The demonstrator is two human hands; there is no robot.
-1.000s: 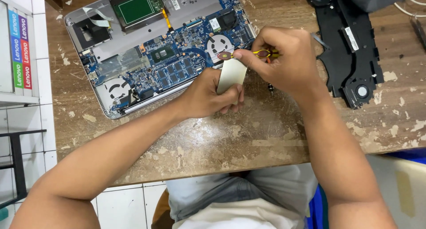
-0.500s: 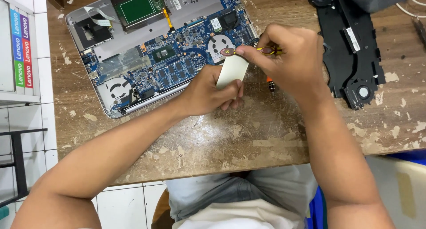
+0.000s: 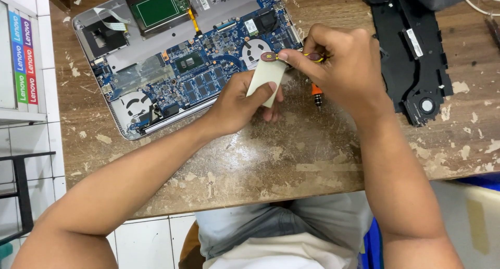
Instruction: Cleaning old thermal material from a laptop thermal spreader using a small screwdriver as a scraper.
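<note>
The left hand [image 3: 244, 99] holds a small, flat, cream-white block [image 3: 266, 81] that looks like an eraser; the fingers wrap around its lower part and the thumb presses on its front; the block stands tilted, its long side running from the palm up and a little to the right, toward the open laptop; its top end points at the board.

The right hand [image 3: 346, 66] is closed in a pinch on a small brown oval part [image 3: 269, 56] with thin yellow wire; the part sits right at the top edge of the block and touches it.

Both hands are over the worn, chipped wooden table [image 3: 291, 159], just beside the open silver laptop with its blue circuit board [image 3: 208, 76]; an orange-handled screwdriver [image 3: 316, 94] lies under the right hand; a black plastic laptop cover [image 3: 411, 50] lies to the right.
</note>
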